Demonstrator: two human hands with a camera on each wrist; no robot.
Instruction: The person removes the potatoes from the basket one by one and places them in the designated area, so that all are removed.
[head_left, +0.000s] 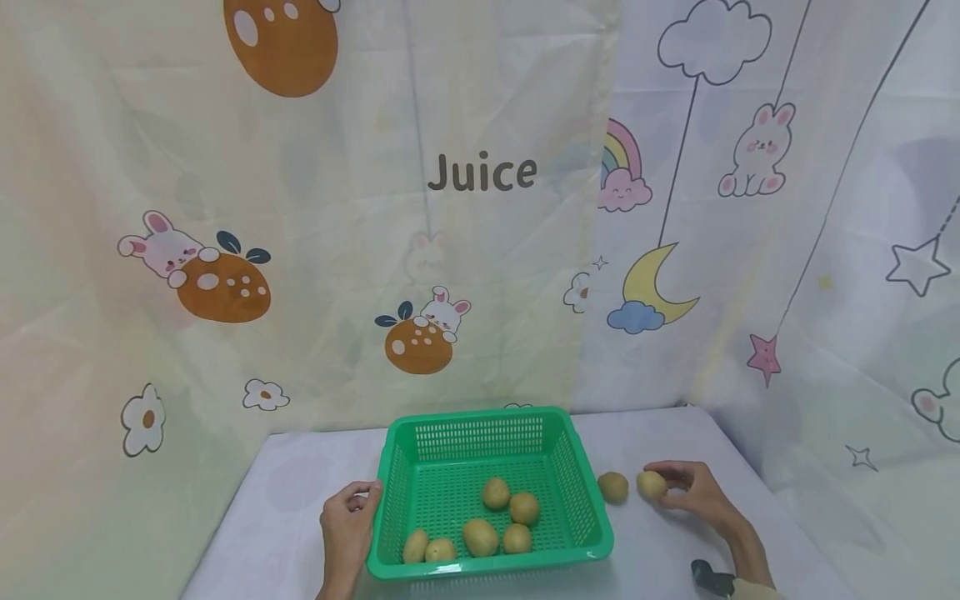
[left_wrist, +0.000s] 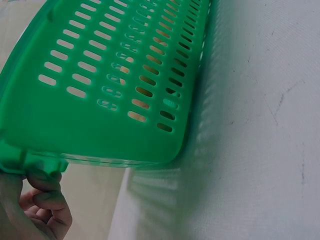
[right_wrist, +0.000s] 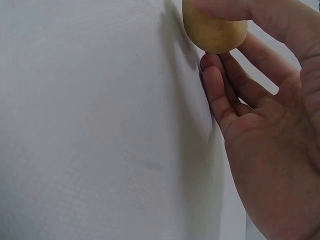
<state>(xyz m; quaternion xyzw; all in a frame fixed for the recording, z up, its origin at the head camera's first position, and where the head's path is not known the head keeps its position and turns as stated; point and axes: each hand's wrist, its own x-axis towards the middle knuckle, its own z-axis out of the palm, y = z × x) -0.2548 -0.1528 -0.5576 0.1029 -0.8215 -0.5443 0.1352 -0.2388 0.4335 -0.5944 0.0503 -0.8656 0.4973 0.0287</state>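
Your left hand (head_left: 349, 518) grips the green basket (head_left: 480, 433) by its rim at 9 o'clock. Your right hand (head_left: 693, 493) pinches a potato (head_left: 651, 485) on the white surface (head_left: 285, 500), at the basket's 3 o'clock, beside another potato (head_left: 612, 487).

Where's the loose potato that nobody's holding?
Head view: the loose potato lies on the table right of the green basket, just left of the potato in the right hand.

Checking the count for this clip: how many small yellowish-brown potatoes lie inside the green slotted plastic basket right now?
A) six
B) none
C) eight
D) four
A: the head view shows six potatoes in the green slotted plastic basket; two more are outside on the white table, one loose and one pinched by the right hand.
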